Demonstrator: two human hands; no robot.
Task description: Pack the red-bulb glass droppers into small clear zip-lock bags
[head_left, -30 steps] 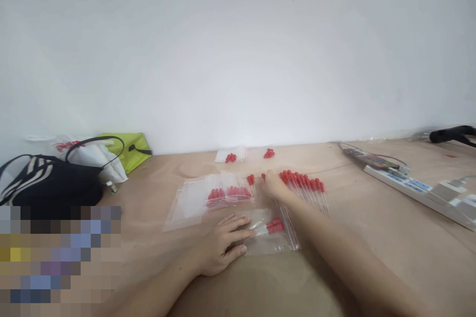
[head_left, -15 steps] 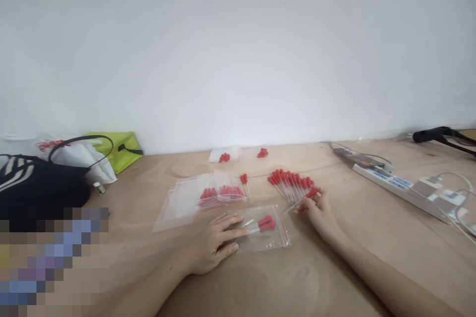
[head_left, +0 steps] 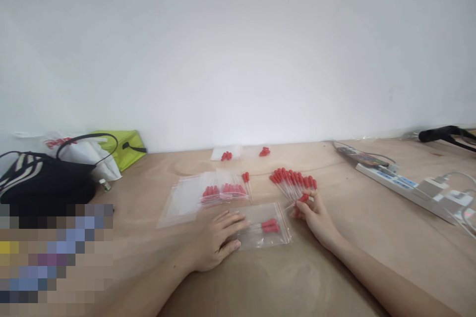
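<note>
My left hand (head_left: 223, 237) lies flat with its fingers stretched over the left end of a clear zip bag (head_left: 256, 242). Inside that bag are droppers with red bulbs (head_left: 270, 226); how many cannot be told. Just right of the bag's zip edge, my right hand (head_left: 312, 213) pinches a single dropper (head_left: 303, 198) near its red bulb, its clear tube pointing left. Behind that hand, several red-bulbed droppers (head_left: 293, 178) lie fanned out on the wooden table (head_left: 260, 287). Two more droppers (head_left: 246, 178) rest side by side behind the bag.
Overlapping zip bags (head_left: 182, 203), some holding droppers, lie left of centre. Loose red bulbs (head_left: 265, 151) and a small bag pile (head_left: 217, 153) sit near the wall. A power strip (head_left: 405, 190) with chargers is at right; a black bag (head_left: 48, 183) and green bag (head_left: 128, 151) at left.
My right hand has moved slightly left and nearer with the dropper, away from the fanned row and closer to the bag's zip edge. My left hand stays on the bag.
</note>
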